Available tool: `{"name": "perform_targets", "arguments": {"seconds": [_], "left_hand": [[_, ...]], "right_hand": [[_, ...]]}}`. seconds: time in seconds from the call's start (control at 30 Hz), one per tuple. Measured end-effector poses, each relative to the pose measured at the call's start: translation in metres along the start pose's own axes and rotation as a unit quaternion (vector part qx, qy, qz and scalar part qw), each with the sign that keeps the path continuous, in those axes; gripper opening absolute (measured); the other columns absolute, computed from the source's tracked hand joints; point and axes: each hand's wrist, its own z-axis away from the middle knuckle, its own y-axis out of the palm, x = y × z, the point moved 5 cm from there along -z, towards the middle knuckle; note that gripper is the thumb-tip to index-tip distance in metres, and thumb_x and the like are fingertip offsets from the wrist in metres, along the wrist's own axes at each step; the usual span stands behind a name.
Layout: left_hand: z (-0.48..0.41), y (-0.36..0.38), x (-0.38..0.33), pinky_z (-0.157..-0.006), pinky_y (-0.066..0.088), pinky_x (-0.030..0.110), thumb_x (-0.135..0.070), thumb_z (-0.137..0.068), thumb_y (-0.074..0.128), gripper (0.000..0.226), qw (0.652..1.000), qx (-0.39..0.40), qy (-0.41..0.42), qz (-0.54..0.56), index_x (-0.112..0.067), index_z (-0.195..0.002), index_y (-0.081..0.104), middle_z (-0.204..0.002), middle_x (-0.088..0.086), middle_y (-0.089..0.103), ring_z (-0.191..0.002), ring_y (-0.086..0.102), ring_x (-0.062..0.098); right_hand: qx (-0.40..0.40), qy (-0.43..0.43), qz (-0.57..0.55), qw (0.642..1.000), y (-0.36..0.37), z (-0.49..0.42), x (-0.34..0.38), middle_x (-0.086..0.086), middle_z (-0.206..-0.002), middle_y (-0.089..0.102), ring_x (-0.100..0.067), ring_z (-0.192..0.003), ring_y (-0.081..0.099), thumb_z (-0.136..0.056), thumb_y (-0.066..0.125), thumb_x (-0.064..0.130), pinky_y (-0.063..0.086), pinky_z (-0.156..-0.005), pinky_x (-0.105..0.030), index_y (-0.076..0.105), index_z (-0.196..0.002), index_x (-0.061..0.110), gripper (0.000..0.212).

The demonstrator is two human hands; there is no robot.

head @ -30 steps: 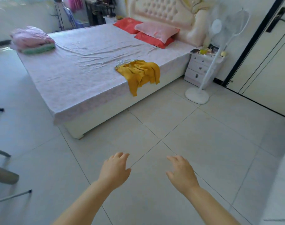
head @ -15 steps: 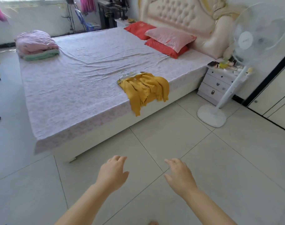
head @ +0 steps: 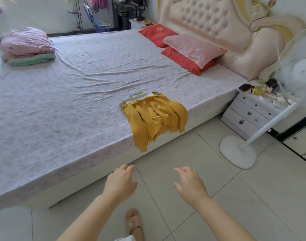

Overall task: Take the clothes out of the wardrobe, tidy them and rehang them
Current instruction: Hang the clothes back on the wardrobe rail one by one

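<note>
Yellow cardigan (head: 155, 117), apparently still on its hanger (head: 133, 94), out of the wardrobe, crumpled at the bed (head: 61, 108) edge, untidied, not rehung; left hand (head: 120, 184) and right hand (head: 190, 186) empty, fingers loosely apart, short of it.

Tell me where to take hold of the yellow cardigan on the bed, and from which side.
Probably at the shoulders of the yellow cardigan, on the hanger, its only stiff part. Reach over from the near bed edge, past the loosely hanging hem and sleeve.
</note>
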Motion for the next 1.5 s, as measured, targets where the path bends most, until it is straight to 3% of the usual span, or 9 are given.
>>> {"name": "perform_targets", "arguments": {"seconds": [0.33,0.57,0.83,1.2,1.5], "left_hand": [[-0.206,-0.079,-0.01,-0.089,0.043,0.03,-0.036,-0.09,0.048,0.054,0.999,0.032,0.001,0.009,-0.025,-0.139,0.029,-0.14,-0.001,0.037,-0.121,0.043,0.019],[-0.336,-0.095,-0.012,-0.09,0.045,0.031,-0.035,-0.09,0.049,0.059,0.995,0.048,-0.088,0.022,-0.023,-0.142,0.025,-0.143,-0.001,0.034,-0.123,0.043,0.02],[-0.445,-0.143,-0.022,-0.086,0.045,0.03,-0.037,-0.09,0.049,0.055,0.986,0.009,-0.161,0.044,-0.025,-0.14,0.029,-0.137,-0.002,0.04,-0.117,0.047,0.018],[-0.563,-0.158,0.038,-0.088,0.043,0.03,-0.039,-0.09,0.05,0.049,0.982,0.023,-0.175,0.07,-0.023,-0.135,0.039,-0.134,-0.004,0.041,-0.12,0.044,0.017],[-0.642,-0.145,0.105,-0.089,0.043,0.028,-0.039,-0.09,0.045,0.047,0.966,0.031,-0.231,0.11,-0.023,-0.135,0.04,-0.129,-0.006,0.044,-0.116,0.046,0.014]], "right_hand": [[0.029,0.007,0.002,1.0,-0.069,-0.208,-0.015,0.002,-0.135,0.04,-0.017,-0.125,0.036,-0.092,0.05,0.033,0.028,-0.101,-0.028,0.033,-0.141,0.024,0.052],[0.064,-0.052,0.013,0.997,-0.104,-0.372,-0.042,0.001,-0.135,0.041,-0.019,-0.125,0.036,-0.091,0.052,0.031,0.027,-0.104,-0.03,0.037,-0.138,0.023,0.05],[0.114,-0.125,0.049,0.984,-0.147,-0.518,-0.043,0.001,-0.139,0.039,-0.02,-0.128,0.036,-0.091,0.053,0.032,0.028,-0.104,-0.032,0.035,-0.14,0.023,0.053],[0.154,-0.144,0.08,0.974,-0.132,-0.672,0.0,0.0,-0.141,0.036,-0.02,-0.13,0.035,-0.092,0.052,0.032,0.031,-0.104,-0.033,0.034,-0.141,0.022,0.053],[0.226,-0.176,0.113,0.952,-0.064,-0.794,0.048,-0.003,-0.134,0.044,-0.022,-0.122,0.043,-0.091,0.053,0.029,0.04,-0.097,-0.032,0.04,-0.137,0.019,0.049]]}}
